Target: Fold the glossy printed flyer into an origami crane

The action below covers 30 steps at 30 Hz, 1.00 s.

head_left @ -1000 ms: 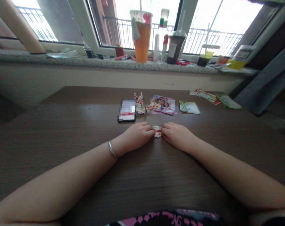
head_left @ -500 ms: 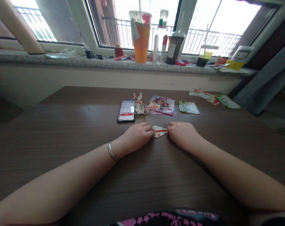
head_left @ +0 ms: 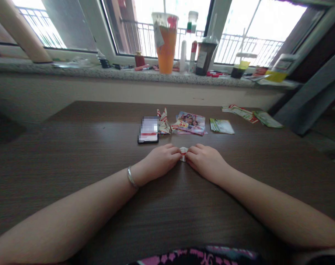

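Between my hands, on the dark wooden table (head_left: 106, 206), lies a small piece of folded paper (head_left: 183, 154), white with a red stripe. My left hand (head_left: 165, 159) has its fingers closed on the paper's left side. From the right, the curled fingers of my right hand (head_left: 205, 162) grip the other side, and they cover most of that half. Only a narrow middle strip of the paper shows. Just beyond the left hand are a phone (head_left: 149, 130) and several folded paper figures (head_left: 164, 123) with red and white print.
Printed leaflets (head_left: 192, 123) are piled behind my hands. A stack of green and white paper slips (head_left: 222, 126) lies to their right, with more slips (head_left: 267, 119) farther off. Cups, among them a tall orange drink (head_left: 166, 48), and bottles line the granite windowsill (head_left: 123, 73).
My right hand has slid left toward my left hand and now covers the paper's right part, so less of it shows. The left hand stays in place.
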Each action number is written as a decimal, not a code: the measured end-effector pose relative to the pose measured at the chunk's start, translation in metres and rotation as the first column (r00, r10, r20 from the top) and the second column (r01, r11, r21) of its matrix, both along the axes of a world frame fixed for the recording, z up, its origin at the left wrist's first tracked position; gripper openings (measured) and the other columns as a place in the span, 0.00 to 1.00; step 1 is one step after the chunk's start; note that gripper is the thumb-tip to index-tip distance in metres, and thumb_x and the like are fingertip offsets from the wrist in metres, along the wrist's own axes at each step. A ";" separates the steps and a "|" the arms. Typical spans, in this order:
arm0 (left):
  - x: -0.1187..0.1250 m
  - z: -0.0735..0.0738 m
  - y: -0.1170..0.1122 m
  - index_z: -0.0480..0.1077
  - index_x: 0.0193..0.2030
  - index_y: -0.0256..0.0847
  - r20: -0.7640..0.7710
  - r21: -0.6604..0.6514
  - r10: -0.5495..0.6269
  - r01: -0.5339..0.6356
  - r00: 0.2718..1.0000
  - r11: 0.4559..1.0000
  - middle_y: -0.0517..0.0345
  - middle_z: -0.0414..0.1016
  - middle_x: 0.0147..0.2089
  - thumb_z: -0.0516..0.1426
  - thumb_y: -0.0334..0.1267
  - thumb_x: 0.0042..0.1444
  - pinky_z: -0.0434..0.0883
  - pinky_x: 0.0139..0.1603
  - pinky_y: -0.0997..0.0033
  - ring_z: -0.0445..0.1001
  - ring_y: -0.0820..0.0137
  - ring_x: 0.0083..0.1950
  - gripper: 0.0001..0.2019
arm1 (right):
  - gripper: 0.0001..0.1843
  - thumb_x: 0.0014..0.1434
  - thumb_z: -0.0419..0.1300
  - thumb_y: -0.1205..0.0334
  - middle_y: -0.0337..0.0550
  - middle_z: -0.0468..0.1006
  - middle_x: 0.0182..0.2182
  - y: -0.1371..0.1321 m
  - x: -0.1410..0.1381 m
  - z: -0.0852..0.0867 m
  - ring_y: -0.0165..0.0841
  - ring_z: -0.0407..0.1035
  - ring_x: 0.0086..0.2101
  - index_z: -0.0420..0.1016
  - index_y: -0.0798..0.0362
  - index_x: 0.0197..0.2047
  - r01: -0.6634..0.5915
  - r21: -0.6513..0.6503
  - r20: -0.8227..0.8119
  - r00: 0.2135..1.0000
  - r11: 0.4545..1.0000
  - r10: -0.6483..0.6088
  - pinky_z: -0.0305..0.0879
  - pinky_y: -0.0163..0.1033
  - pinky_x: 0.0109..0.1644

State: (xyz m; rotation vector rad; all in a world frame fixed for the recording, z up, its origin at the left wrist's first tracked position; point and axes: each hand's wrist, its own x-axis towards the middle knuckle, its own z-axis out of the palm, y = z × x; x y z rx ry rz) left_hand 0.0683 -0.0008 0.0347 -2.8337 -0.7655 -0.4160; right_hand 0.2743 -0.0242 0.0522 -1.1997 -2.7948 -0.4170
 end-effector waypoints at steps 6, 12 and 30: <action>0.000 -0.002 0.002 0.72 0.42 0.37 0.017 -0.005 0.018 -0.018 1.000 1.000 0.51 0.73 0.41 0.51 0.37 0.65 0.71 0.44 0.65 0.70 0.65 0.42 0.10 | 0.13 0.68 0.49 0.62 0.45 0.76 0.36 0.003 0.002 -0.007 0.36 0.67 0.38 0.74 0.53 0.40 -0.023 0.007 -0.010 1.000 1.000 0.024 0.58 0.39 0.37; 0.000 -0.002 0.002 0.71 0.43 0.38 0.005 0.009 0.051 -0.051 0.999 0.999 0.52 0.72 0.41 0.50 0.38 0.66 0.69 0.43 0.67 0.69 0.66 0.41 0.10 | 0.12 0.67 0.50 0.64 0.46 0.75 0.36 0.003 0.001 -0.010 0.36 0.67 0.38 0.74 0.54 0.38 -0.057 0.015 -0.029 0.998 0.998 0.057 0.57 0.39 0.37; -0.001 -0.004 0.006 0.72 0.36 0.38 0.129 -0.229 0.081 -0.049 0.988 0.972 0.56 0.70 0.34 0.53 0.39 0.64 0.65 0.38 0.70 0.69 0.69 0.37 0.10 | 0.08 0.61 0.55 0.62 0.43 0.76 0.34 0.008 0.004 -0.013 0.34 0.68 0.38 0.75 0.53 0.37 -0.056 -0.175 -0.341 0.940 0.983 -0.007 0.61 0.36 0.42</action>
